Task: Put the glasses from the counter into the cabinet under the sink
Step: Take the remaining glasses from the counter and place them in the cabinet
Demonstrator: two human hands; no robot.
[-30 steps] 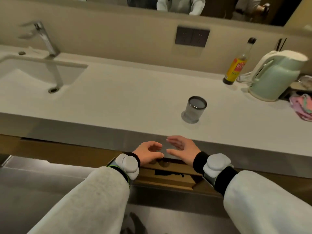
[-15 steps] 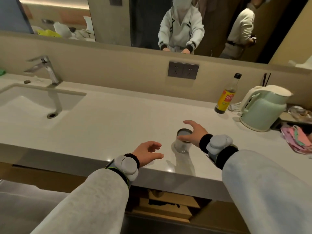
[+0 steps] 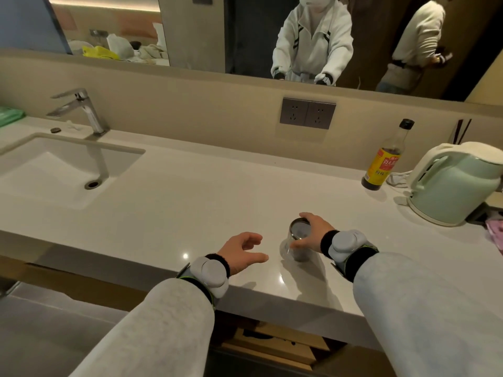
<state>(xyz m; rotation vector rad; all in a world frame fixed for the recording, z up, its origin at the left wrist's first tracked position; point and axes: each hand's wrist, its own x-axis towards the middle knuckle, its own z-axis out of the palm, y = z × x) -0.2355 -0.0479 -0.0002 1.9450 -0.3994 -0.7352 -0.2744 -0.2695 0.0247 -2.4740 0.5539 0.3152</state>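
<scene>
The right hand (image 3: 313,235) curls round the last visible glass (image 3: 298,239) on the tabletop (image 3: 190,202); the left hand (image 3: 242,254), at nine o'clock of it, hovers spread. Stowing it in the cabinet (image 3: 272,344) remains.

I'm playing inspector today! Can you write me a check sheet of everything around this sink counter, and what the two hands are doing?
Surface: white counter, sink at left.
Job's things: one glass upright on the counter near the front edge; open cabinet below.
Clutter: sauce bottle, green kettle, pink cloth at right edge.
Hands: right hand grips the glass; left hand holds nothing, fingers loosely curled.
Cables: white cord beside the kettle.
Surroundings: faucet, wall sockets, mirror.
</scene>
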